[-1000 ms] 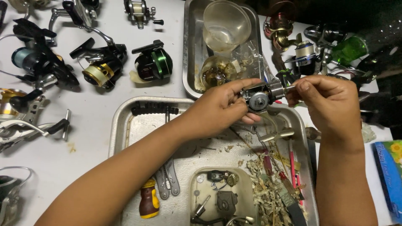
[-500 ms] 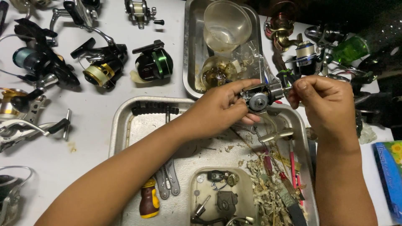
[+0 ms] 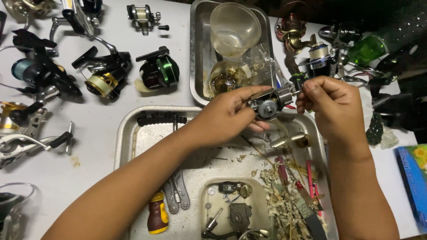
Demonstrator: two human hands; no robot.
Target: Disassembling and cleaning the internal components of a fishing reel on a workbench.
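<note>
My left hand (image 3: 229, 116) grips a small grey fishing reel body (image 3: 270, 103) with an exposed round gear, held above a metal tray (image 3: 126, 133). My right hand (image 3: 331, 106) pinches a small part at the right end of the reel body, fingers closed on it. In the tray below lie pliers (image 3: 175, 195), a brown and yellow screwdriver handle (image 3: 157, 215), a small dish (image 3: 207, 226) of reel parts and a pile of debris (image 3: 284, 195).
Several fishing reels lie on the white table at left, among them a black and green one (image 3: 159, 69) and a gold and black one (image 3: 103, 75). A second metal tray (image 3: 198, 53) at the back holds a clear plastic cup (image 3: 234, 26). More reels (image 3: 320, 49) crowd the right.
Both hands stay on the reel body almost unmoved; the right fingers shift slightly at its end.
</note>
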